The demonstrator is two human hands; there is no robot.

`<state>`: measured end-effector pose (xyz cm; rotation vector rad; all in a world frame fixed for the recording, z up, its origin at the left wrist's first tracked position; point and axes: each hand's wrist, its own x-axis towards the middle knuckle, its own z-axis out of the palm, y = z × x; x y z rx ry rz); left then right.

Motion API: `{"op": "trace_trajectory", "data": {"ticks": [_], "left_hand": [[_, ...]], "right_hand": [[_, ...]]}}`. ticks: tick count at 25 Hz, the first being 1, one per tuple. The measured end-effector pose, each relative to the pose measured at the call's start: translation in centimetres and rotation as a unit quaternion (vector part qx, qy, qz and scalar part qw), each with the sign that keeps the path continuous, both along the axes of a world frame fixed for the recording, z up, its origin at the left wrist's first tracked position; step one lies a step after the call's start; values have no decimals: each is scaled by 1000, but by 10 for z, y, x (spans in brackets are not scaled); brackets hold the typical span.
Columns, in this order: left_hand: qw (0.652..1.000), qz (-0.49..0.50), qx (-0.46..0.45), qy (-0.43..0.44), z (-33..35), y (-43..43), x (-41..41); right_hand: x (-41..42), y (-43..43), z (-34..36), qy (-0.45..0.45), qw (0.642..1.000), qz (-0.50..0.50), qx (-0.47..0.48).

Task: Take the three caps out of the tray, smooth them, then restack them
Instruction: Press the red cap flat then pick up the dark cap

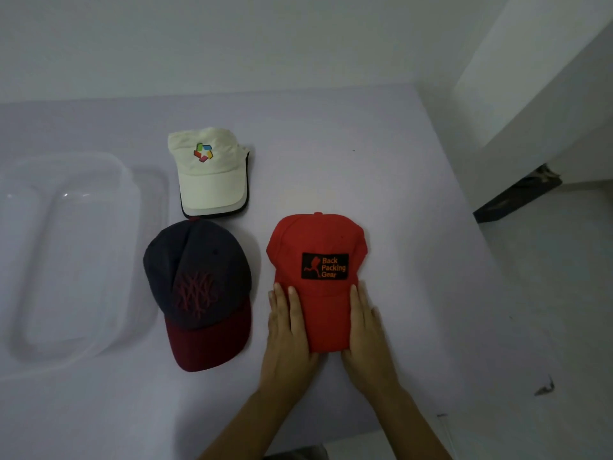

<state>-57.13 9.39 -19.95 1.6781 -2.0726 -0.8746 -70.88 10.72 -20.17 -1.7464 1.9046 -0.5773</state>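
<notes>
Pressing red cap [318,260] brim flat, three caps out on counter [398,194].
Left hand [287,330] and right hand [368,330] lie spread, palms down, flanking the brim; brim points toward person, crown away. Navy cap [195,280] and white cap [209,171] point likewise; tray [20,353] sits left.
</notes>
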Motion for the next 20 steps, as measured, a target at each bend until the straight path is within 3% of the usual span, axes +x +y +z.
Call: {"op": "trace_trajectory", "data": {"ticks": [3,6,9,13,18,20], "left_hand": [[995,-6,35,98,6,-4,1],[975,-1,77,207,13,-1,-2],[952,27,123,279,12,0,1],[968,21,102,230,11,-3,7],[991,-36,60,114,7,-7,18],[989,-36,81,122,9,-6,22]], "right_hand": [[4,-1,7,-163,987,-8,9],[11,-2,19,-329,943,-32,43],[13,-5,22,-395,915,-32,77],[16,-6,23,-364,927,-8,86],[4,-8,14,-106,992,14,61],[-3,-4,13,-83,993,33,76]]}}
